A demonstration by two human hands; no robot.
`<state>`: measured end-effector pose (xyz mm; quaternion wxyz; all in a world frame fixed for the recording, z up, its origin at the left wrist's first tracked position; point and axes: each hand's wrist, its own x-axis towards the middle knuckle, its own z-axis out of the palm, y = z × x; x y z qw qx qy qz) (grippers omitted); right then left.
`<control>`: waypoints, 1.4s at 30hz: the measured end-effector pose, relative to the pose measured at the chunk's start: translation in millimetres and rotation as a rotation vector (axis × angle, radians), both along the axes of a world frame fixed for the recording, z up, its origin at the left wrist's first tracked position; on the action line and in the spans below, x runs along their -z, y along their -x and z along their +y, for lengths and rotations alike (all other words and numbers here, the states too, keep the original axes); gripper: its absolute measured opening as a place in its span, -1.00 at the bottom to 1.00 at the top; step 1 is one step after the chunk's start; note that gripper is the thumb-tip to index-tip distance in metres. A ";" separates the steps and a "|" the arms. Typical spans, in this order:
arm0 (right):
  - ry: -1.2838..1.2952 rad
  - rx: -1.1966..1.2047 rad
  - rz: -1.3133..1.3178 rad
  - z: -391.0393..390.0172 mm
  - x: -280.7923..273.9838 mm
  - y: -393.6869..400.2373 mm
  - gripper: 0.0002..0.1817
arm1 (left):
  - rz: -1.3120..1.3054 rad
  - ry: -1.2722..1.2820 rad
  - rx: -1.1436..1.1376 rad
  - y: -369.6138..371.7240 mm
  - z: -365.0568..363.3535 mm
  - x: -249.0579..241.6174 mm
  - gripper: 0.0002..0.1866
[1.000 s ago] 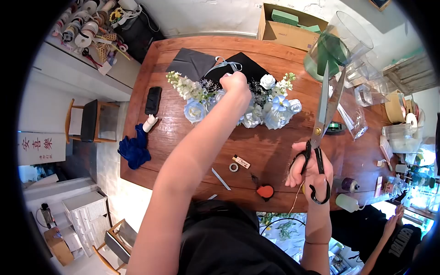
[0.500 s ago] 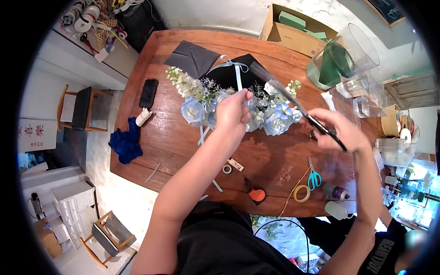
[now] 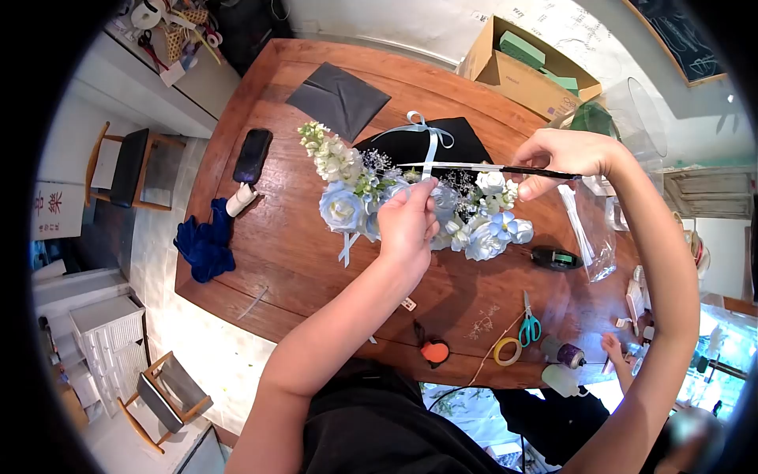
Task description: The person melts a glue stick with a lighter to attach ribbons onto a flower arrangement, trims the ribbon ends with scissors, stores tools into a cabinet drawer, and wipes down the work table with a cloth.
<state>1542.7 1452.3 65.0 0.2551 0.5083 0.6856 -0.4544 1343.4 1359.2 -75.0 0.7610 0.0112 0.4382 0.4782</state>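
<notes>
Left hand closed, pinching ribbon; right hand curled round scissors, blades seemingly across ribbon.

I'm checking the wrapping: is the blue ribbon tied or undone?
Tied: the ribbon shows two bow loops, and a tail runs down to the left hand.

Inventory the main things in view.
flowers: several, white and pale blue, centre
ribbon: one bow, pale blue, beyond flowers
large scissors: one, black and silver, right hand
sheet: one, grey, table's far left
phone: one, black, table's left
cloth: one, blue, table's left edge
carton: one, brown, table's far side
small scissors: one, turquoise, table's near right
tape roll: one, yellow, beside small scissors
table: one, brown, centre
chairs: two, black and brown, left
left hand: one, bare, pinching ribbon
right hand: one, bare, holding scissors
</notes>
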 end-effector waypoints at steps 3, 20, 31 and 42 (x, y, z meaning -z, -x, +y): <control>0.018 0.010 -0.033 0.7 -2.6 8.1 -0.41 | -0.014 -0.010 0.013 2.2 5.3 2.0 -0.86; -0.079 0.179 0.251 -41.4 16.0 -32.7 -0.38 | 0.383 -0.281 0.235 37.3 15.6 -50.0 -0.90; -0.076 0.827 0.887 -160.3 32.4 -27.1 -0.15 | 1.563 -1.121 1.309 95.4 191.6 -18.0 -0.67; 0.195 1.049 1.285 -210.4 101.1 36.2 -0.41 | 1.413 -0.964 1.461 91.3 189.4 -31.3 -0.80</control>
